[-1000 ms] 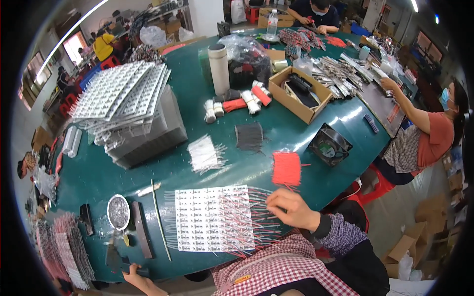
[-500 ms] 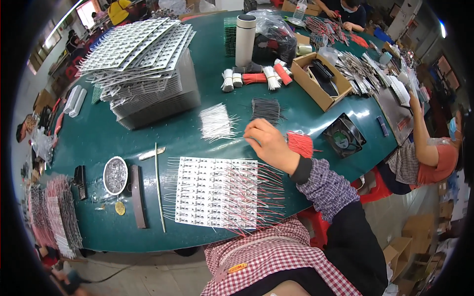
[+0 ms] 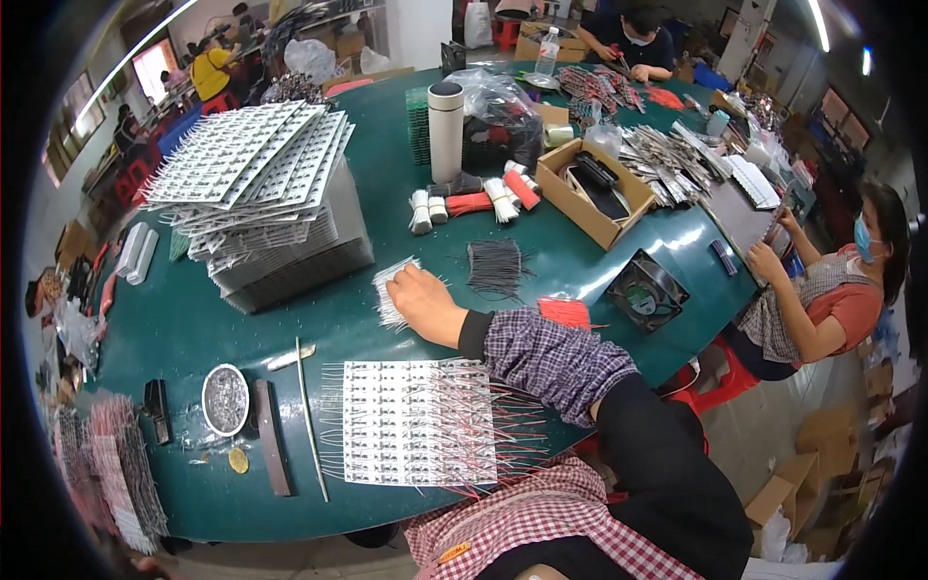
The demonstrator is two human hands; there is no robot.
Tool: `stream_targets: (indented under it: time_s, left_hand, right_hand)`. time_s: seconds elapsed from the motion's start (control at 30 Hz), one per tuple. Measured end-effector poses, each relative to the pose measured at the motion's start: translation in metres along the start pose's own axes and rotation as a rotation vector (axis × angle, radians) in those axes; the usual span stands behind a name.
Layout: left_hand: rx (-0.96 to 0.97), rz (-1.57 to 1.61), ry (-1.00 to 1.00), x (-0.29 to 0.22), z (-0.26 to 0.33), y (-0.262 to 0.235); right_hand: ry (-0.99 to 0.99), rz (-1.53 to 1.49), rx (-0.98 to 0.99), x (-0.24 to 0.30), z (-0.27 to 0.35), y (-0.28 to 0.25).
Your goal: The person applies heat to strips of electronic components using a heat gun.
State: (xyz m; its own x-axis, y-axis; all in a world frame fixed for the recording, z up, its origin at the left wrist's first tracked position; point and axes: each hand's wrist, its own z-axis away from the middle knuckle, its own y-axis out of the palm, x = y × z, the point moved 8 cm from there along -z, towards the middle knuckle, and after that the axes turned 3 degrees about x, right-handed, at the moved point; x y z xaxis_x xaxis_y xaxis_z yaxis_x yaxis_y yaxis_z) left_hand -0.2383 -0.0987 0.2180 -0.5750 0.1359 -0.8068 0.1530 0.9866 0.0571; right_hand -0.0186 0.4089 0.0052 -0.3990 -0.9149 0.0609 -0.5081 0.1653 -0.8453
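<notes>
My right hand (image 3: 422, 304) lies over the pile of short white wires (image 3: 387, 309), its fingers curled down and closed among them; the fingertips are partly hidden. My left hand is out of view. Right of the white pile are a bundle of dark grey wires (image 3: 495, 269) and a bundle of red wires (image 3: 565, 311). In front of me lies a white circuit board panel (image 3: 387, 425) with rows of small parts. Thin pale wires stick out from its left edge, and red and white wires spread over its right side. My right forearm passes above the panel's upper right corner.
A tall stack of similar panels (image 3: 300, 261) stands at the back left. Left of the panel are a thin rod (image 3: 311, 425), a dark bar (image 3: 273, 440) and a white bowl (image 3: 225, 398). Further off stand a thermos (image 3: 446, 130), a cardboard box (image 3: 590, 217) and a black fan (image 3: 648, 290). Co-workers sit around the table.
My right hand has moved left, from the gap between the white and dark wires onto the white pile. The view has shifted, so the table sits lower in it.
</notes>
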Motion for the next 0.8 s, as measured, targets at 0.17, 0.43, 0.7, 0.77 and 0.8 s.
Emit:
stream_targets:
  time_s: [0.17,0.43,0.7,0.77,0.8]
  left_hand:
    - [0.073,0.315,-0.545,0.087,0.106,0.059]
    - [0.126,0.253,-0.642,0.089,0.142,0.12]
    - [0.163,0.26,-0.615,0.088,0.143,0.137]
    - [0.192,0.232,-0.638,0.122,0.146,0.118]
    - [0.177,0.223,-0.636,0.126,0.149,0.109]
  right_hand:
    - [0.096,-0.025,0.13,-0.013,0.001,0.016]
    - [0.132,-0.118,0.183,-0.019,-0.004,0.023]
    - [0.119,-0.111,0.086,-0.019,-0.002,0.012]
    - [0.092,-0.099,0.09,-0.016,-0.004,0.008]
    - [0.092,-0.115,0.093,-0.012,-0.008,0.008]
